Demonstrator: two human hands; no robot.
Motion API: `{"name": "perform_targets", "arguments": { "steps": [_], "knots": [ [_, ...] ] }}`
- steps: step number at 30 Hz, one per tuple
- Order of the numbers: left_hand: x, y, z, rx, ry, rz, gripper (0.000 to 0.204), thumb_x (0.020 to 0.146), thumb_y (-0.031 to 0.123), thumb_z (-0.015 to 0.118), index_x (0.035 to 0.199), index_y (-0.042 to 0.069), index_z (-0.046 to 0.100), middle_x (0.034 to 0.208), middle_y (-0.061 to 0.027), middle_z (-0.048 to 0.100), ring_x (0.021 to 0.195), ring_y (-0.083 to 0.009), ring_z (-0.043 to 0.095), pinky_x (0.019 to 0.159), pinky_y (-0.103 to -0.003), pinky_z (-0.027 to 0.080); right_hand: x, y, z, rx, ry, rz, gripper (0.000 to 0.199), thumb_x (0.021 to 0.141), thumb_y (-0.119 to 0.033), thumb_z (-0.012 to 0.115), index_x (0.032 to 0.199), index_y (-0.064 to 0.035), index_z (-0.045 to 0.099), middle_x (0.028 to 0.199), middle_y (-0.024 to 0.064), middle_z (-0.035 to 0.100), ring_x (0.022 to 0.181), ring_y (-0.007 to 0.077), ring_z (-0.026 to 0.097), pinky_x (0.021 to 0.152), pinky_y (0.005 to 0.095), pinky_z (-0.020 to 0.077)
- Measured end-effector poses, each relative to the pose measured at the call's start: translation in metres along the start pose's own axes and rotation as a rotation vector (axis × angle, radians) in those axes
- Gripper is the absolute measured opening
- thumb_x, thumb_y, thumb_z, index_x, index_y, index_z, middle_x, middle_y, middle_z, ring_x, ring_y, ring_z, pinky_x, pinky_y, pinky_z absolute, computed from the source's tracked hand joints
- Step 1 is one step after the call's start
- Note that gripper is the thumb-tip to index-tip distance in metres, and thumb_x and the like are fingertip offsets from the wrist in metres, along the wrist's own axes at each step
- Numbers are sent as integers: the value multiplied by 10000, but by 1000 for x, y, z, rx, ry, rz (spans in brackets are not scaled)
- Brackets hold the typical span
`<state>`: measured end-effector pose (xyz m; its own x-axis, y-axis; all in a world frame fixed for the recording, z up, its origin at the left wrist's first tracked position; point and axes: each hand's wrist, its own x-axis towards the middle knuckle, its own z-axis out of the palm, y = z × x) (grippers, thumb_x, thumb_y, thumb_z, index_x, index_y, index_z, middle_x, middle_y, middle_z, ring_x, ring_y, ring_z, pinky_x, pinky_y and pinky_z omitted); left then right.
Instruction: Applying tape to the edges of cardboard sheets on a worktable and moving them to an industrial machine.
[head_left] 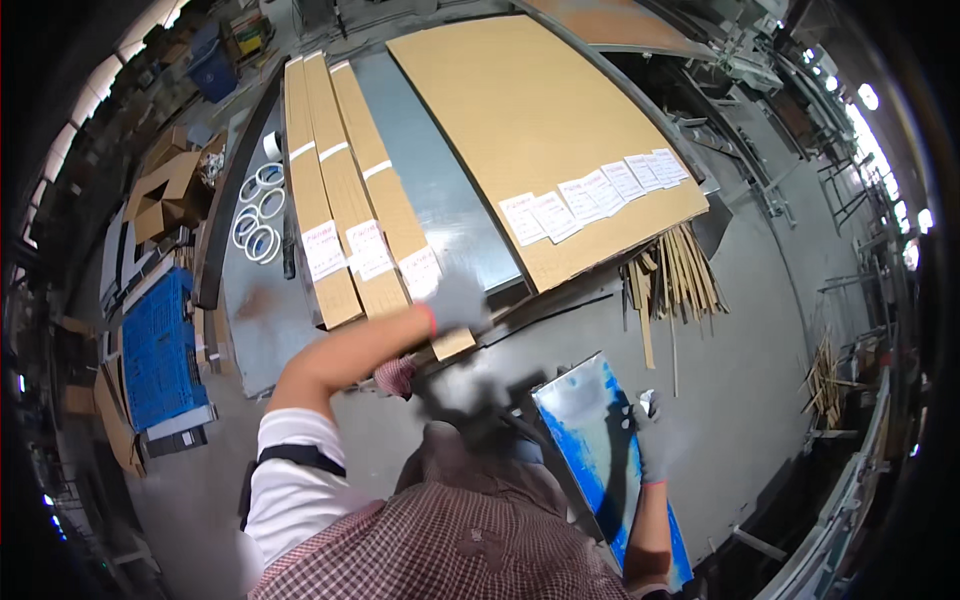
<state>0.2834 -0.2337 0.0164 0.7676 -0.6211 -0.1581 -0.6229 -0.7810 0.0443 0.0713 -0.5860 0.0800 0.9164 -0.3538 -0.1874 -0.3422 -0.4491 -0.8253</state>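
Observation:
My left hand [459, 303], in a grey glove with a red cuff, reaches across to the near end of the right-hand cardboard strip [362, 125]. Motion smears its fingers. Two more cardboard strips [322, 125] lie beside that one, each with a white band and a printed paper sheet [368, 250] near its front end. Low on the right, my gloved right hand [650, 440] is closed at the edge of a blue-and-silver worn board [585, 430]. A small whitish bit [649, 402] shows at its fingers, too small to name.
A large flat cardboard stack [540, 110] bears a row of paper sheets [600, 192] on the metal table [400, 110]. Tape rolls [262, 243] lie left of the strips. Narrow slats [685, 275] jut out below the table's right end. A blue plastic crate [158, 345] stands left.

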Motion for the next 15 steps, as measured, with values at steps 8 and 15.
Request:
{"name": "perform_targets", "arguments": {
  "steps": [8,15],
  "knots": [
    [-18,-49,-7,108,-265,-150,331,536,243,665,816,66,671,956,-176,627,905,-294,600,763,-419,456,82,139,22,-96,-210,-95,481,682,-402,757,932,-19,610,791,139,601,763,253,590,693,368,452],
    [76,-12,70,-1021,547,-883,571,776,463,691,989,-58,594,768,-77,584,731,-165,534,634,-318,431,153,97,6,-234,-491,22,492,649,-454,754,855,-27,621,744,127,615,708,246,590,680,376,456]
  ]
}}
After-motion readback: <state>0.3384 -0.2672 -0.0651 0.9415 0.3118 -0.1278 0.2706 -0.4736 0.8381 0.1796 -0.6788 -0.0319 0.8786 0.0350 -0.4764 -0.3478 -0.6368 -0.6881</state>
